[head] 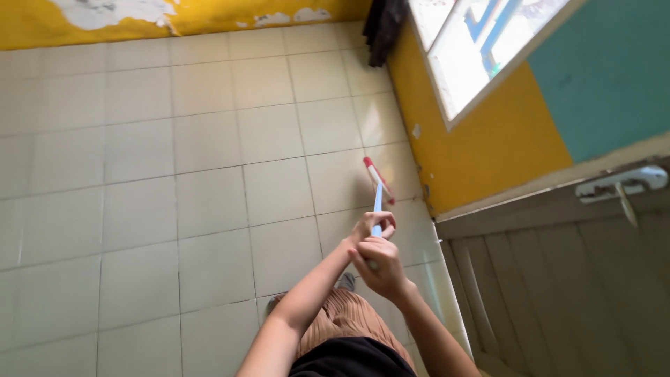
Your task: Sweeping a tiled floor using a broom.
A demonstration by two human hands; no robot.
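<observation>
Floor (139, 174): pale square tiles, filling the frame from 7 to 12 o'clock.
Wall paint (112, 12): yellow, with white flaking patches at 11 o'clock.
Left hand (372, 225): fingers curled shut round the mop handle, just above the right hand.
Mop handle (377, 202): pale blue-white stick at centre, running toward 12 o'clock.
Mop head (377, 179): red-trimmed flat bar on the tiles, near the yellow wall.
Right hand (380, 269): closed fist on the handle's lower end, touching the left hand.
Dark cloth (384, 28): hanging at 12 o'clock.
Window (481, 49): white-framed, at 1 o'clock.
Door (572, 279): grey panelled wood, at 4 o'clock.
Door lever (621, 183): white metal, at 3 o'clock.
</observation>
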